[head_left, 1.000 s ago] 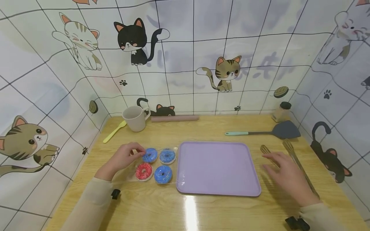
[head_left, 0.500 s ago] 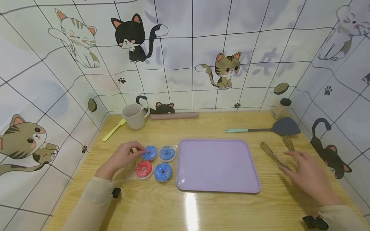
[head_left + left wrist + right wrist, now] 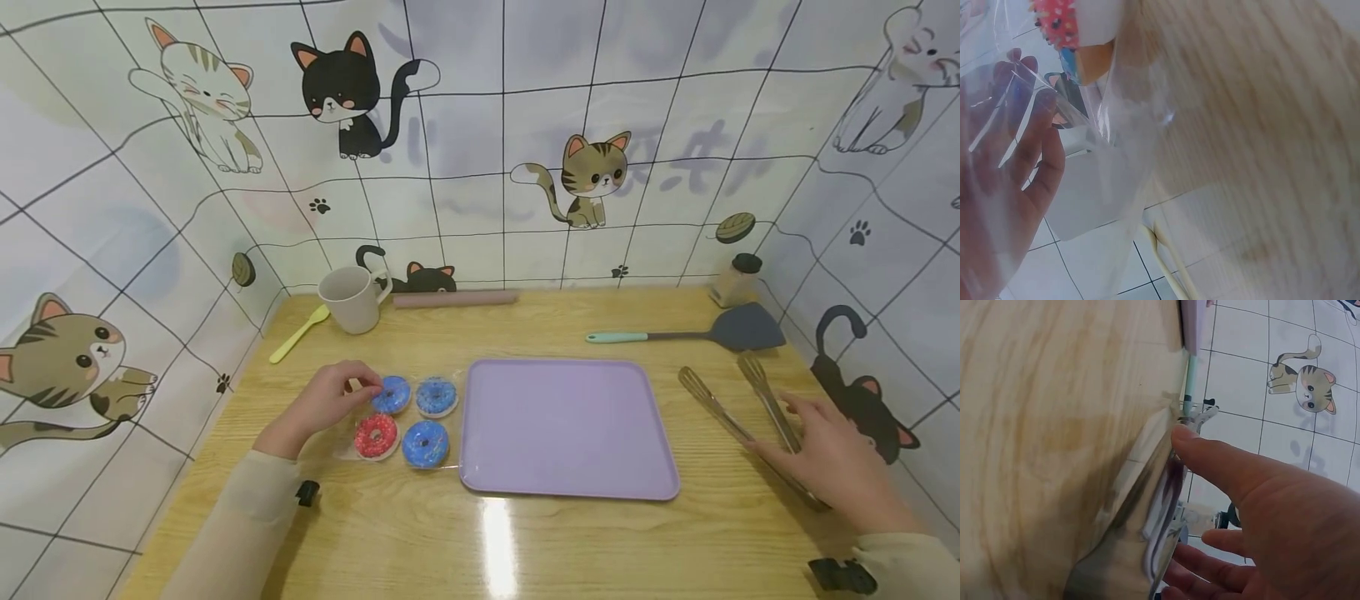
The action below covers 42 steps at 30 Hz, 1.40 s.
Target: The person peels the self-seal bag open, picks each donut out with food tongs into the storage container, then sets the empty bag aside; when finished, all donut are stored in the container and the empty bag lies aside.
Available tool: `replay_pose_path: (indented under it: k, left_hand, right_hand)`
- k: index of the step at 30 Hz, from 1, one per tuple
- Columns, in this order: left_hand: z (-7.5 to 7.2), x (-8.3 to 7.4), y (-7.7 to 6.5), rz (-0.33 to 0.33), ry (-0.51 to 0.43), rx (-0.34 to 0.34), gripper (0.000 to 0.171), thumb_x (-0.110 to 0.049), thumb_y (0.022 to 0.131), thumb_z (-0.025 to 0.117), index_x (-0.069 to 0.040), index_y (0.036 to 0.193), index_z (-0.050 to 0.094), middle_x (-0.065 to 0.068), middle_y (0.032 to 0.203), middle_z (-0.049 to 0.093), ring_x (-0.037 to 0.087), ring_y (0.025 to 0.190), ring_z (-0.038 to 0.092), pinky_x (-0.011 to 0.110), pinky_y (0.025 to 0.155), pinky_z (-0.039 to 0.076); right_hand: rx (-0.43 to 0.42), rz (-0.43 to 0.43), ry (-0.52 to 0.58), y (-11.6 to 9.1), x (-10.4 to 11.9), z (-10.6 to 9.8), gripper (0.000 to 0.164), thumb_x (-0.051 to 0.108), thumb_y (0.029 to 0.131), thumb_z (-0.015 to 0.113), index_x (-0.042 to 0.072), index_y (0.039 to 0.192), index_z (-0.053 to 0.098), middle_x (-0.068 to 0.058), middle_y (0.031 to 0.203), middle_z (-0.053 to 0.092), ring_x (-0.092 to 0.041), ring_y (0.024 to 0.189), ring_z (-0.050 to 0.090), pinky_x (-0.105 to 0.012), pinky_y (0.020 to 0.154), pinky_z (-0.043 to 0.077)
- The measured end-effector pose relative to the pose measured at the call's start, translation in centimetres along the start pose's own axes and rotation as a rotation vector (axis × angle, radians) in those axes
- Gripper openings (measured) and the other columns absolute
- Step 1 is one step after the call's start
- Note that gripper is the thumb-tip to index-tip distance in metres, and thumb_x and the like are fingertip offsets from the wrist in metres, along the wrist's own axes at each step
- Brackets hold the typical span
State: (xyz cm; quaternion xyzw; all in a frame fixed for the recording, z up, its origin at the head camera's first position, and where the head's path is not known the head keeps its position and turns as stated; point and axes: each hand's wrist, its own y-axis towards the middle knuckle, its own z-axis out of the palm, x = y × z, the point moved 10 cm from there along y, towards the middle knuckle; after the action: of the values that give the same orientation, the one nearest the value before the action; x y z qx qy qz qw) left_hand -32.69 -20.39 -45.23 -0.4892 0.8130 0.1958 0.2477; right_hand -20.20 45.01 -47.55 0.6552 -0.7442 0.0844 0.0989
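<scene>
Several toy donuts lie in a clear plastic bag left of the tray: a red donut (image 3: pixel 377 437), a blue donut (image 3: pixel 391 394) and more blue ones. My left hand (image 3: pixel 330 404) pinches the edge of the clear plastic bag (image 3: pixel 1110 119) beside the upper-left blue donut; thumb and forefinger meet there. On the right, metal tongs (image 3: pixel 776 417) lie with their slotted ends spread apart. My right hand (image 3: pixel 836 467) is over the tongs, its thumb by the left arm and forefinger past the right arm, fingers apart. The right wrist view has the thumb (image 3: pixel 1210 453) against the tongs (image 3: pixel 1141 519).
Between the hands lies a lilac tray (image 3: pixel 566 429). Behind stand a mug (image 3: pixel 351 302), a yellow spoon (image 3: pixel 300 335) and a pinkish roll (image 3: pixel 455 299). A spatula (image 3: pixel 738 327) and a black-lidded jar (image 3: pixel 735 281) are at the back right. Cat-printed sheeting (image 3: pixel 465 150) encloses the table.
My right hand has moved rightward and down along the tongs, from near their slotted ends to their arms. My left hand stays at the bag. The head view has shifted slightly.
</scene>
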Motion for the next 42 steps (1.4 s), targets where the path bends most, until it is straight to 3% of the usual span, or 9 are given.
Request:
replay_pose_path:
  k: [5, 9, 18, 26, 32, 38, 42]
  left_hand:
    - [0.0, -0.4, 0.2, 0.007, -0.007, 0.007, 0.008, -0.014, 0.098, 0.072, -0.014, 0.104, 0.077, -0.005, 0.099, 0.073, 0.015, 0.095, 0.064, 0.04, 0.081, 0.052]
    - [-0.1, -0.5, 0.3, 0.013, -0.006, 0.004, 0.008, -0.014, 0.098, 0.072, -0.014, 0.104, 0.078, -0.005, 0.099, 0.073, 0.015, 0.094, 0.064, 0.045, 0.082, 0.052]
    - [-0.2, -0.3, 0.2, 0.014, 0.015, 0.001, 0.008, -0.014, 0.099, 0.071, -0.014, 0.103, 0.077, -0.006, 0.099, 0.073, 0.015, 0.095, 0.063, 0.036, 0.08, 0.05]
    - [-0.3, -0.2, 0.1, 0.004, 0.008, -0.003, 0.008, -0.014, 0.099, 0.071, -0.018, 0.102, 0.077, -0.007, 0.099, 0.073, 0.014, 0.095, 0.064, 0.035, 0.08, 0.05]
    - [-0.3, 0.1, 0.0, 0.006, 0.005, -0.007, 0.009, -0.014, 0.099, 0.071, -0.019, 0.103, 0.078, -0.006, 0.1, 0.074, 0.014, 0.096, 0.064, 0.035, 0.081, 0.049]
    - [-0.6, 0.0, 0.0, 0.01, 0.006, -0.03, 0.007, -0.014, 0.097, 0.073, -0.017, 0.1, 0.078, -0.007, 0.098, 0.074, 0.014, 0.093, 0.064, 0.035, 0.079, 0.05]
    - [-0.8, -0.2, -0.1, 0.03, -0.005, -0.037, 0.006, -0.016, 0.097, 0.074, -0.014, 0.101, 0.078, -0.006, 0.097, 0.074, 0.014, 0.093, 0.065, 0.034, 0.078, 0.05]
  right_hand:
    - [0.02, -0.014, -0.011, 0.1, -0.5, 0.9, 0.115, 0.068, 0.082, 0.077, -0.023, 0.142, 0.04, -0.048, 0.128, 0.046, -0.063, 0.109, 0.049, -0.074, 0.083, 0.043]
    - [0.018, -0.04, -0.005, 0.1, -0.5, 1.0, 0.11, 0.067, 0.083, 0.076, -0.022, 0.139, 0.045, -0.048, 0.127, 0.049, -0.065, 0.109, 0.05, -0.072, 0.082, 0.044]
    - [0.013, -0.071, 0.074, -0.3, -0.2, 1.5, 0.095, 0.054, 0.089, 0.077, -0.021, 0.137, 0.045, -0.048, 0.12, 0.054, -0.058, 0.097, 0.059, -0.062, 0.071, 0.049]
    - [-0.017, -0.07, 0.154, -0.7, 0.5, 1.0, 0.082, 0.047, 0.093, 0.076, -0.016, 0.137, 0.049, -0.043, 0.122, 0.057, -0.053, 0.098, 0.061, -0.06, 0.071, 0.05]
    - [-0.071, -0.099, 0.18, -0.7, 2.5, -0.1, 0.08, 0.043, 0.093, 0.076, -0.011, 0.144, 0.047, -0.041, 0.129, 0.056, -0.054, 0.101, 0.059, -0.062, 0.073, 0.049]
    - [-0.158, -0.214, 0.181, -0.6, 6.4, -1.4, 0.068, 0.032, 0.086, 0.085, -0.006, 0.136, 0.059, -0.033, 0.121, 0.064, -0.047, 0.094, 0.063, -0.059, 0.07, 0.049]
    - [-0.167, -0.287, 0.193, -0.4, 9.4, -1.4, 0.061, 0.027, 0.086, 0.086, -0.003, 0.134, 0.062, -0.029, 0.12, 0.066, -0.046, 0.098, 0.064, -0.061, 0.074, 0.049]
